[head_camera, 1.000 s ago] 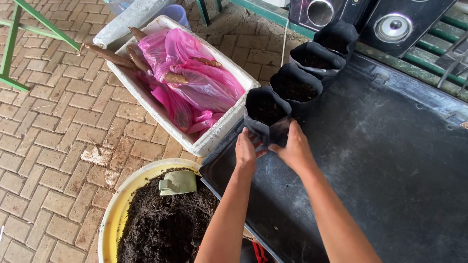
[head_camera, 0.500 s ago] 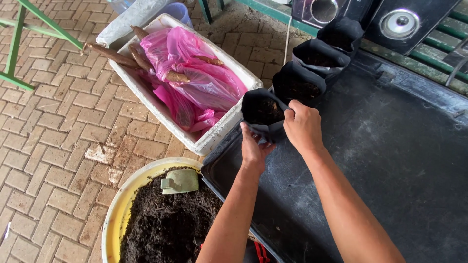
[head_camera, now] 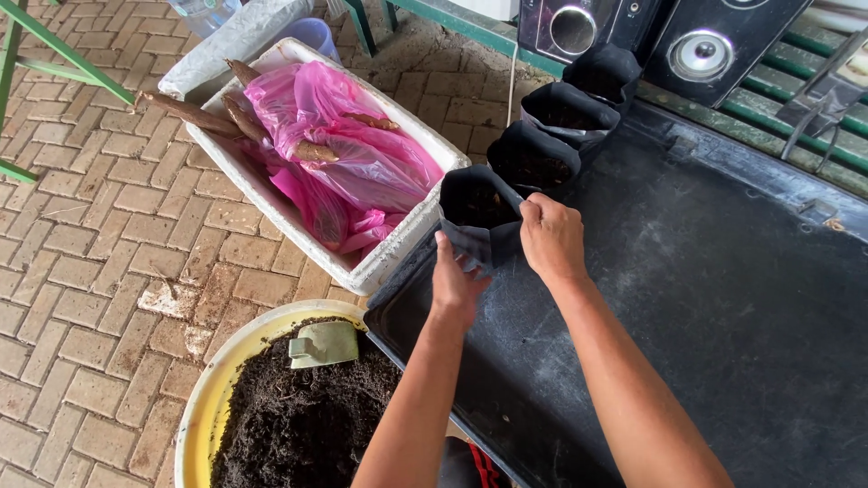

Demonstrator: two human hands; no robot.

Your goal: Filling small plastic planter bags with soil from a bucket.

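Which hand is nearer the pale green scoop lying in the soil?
Left. The left hand grips the black grow bag above the pale green scoop; the right hand is farther away, on the bag's rim.

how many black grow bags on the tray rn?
4, in a diagonal row along the black tray's left edge: the nearest bag held by both hands, left hand and right hand; second bag; third bag; farthest bag by the speakers. None seem hidden.
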